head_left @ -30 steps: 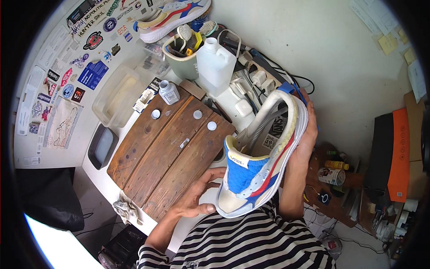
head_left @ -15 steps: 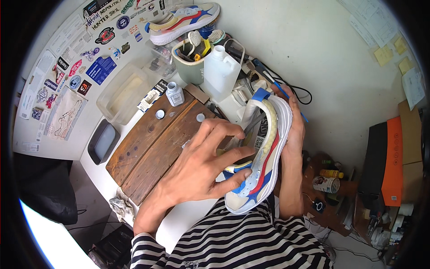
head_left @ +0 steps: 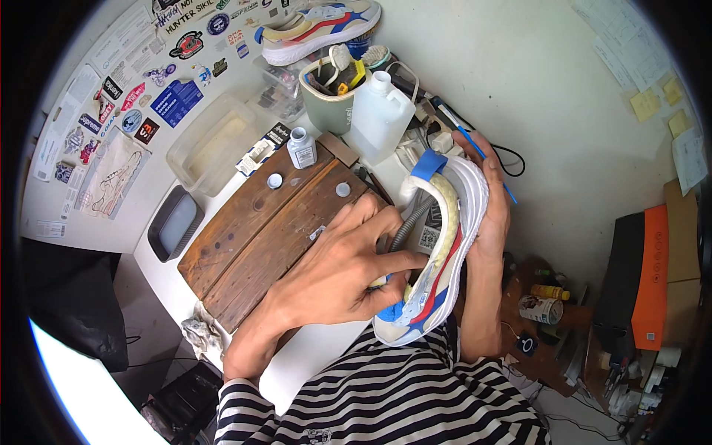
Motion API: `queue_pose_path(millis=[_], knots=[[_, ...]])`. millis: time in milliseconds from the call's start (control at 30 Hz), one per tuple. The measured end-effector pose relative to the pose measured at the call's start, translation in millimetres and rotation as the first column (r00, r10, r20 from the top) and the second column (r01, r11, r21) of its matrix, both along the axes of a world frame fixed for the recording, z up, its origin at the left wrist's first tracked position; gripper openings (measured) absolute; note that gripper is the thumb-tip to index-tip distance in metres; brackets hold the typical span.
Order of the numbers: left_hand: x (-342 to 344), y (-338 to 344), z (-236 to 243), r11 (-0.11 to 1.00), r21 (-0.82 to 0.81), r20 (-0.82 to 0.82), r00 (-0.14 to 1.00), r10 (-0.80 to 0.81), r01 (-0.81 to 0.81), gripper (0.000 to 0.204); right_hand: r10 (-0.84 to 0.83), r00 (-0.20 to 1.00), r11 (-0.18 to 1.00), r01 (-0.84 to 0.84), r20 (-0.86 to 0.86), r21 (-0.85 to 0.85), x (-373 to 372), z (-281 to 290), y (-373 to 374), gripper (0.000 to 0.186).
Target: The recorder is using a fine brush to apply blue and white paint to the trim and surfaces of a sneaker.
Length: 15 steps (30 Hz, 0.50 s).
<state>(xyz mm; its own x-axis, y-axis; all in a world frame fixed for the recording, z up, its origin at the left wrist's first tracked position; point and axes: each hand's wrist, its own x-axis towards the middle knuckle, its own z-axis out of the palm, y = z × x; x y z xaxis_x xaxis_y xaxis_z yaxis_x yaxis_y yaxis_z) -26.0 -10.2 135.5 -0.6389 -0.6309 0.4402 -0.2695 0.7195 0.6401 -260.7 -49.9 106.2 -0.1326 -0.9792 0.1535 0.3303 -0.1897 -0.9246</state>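
My right hand (head_left: pixel 490 215) holds a multicolour sneaker (head_left: pixel 443 288) from its right side, heel up and tilted, with a thin blue-handled brush (head_left: pixel 467 139) by its fingers. My left hand (head_left: pixel 345 274) reaches across with curled fingers gripping the shoe's upper; fingertips are partly hidden inside the opening. Inside the shoe lies a coiled metal spring (head_left: pixel 406 231). Left of my hands is a wooden board (head_left: pixel 230 256) bearing a small open bottle (head_left: pixel 302 150) and white caps (head_left: pixel 274 180).
A white jug (head_left: pixel 380 122), a green tool container (head_left: pixel 324 105) and a second sneaker (head_left: pixel 319 33) stand at the back. A clear tub (head_left: pixel 204 152), a dark tray (head_left: pixel 173 222) and a crumpled rag (head_left: pixel 199 334) lie around the board. An orange box (head_left: pixel 651 274) stands at far right.
My left hand has moved up from below the shoe onto its upper. The shoe has shifted slightly left and turned more sideways, and the brush shows more clearly behind it.
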Motion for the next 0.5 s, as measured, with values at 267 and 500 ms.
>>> queue_pose_path(millis=[267,500], knots=[[11,24,9,0.995,0.08,-0.106,0.991,0.076,-0.068,0.038,-0.018,0.996,0.999,0.022,0.083,-0.048,30,3,9,0.056],[63,58,49,0.856,0.128,0.156,0.862,0.482,-0.502,0.031,-0.012,1.0,0.992,0.01,-0.014,-0.13,23,-9,18,0.05]])
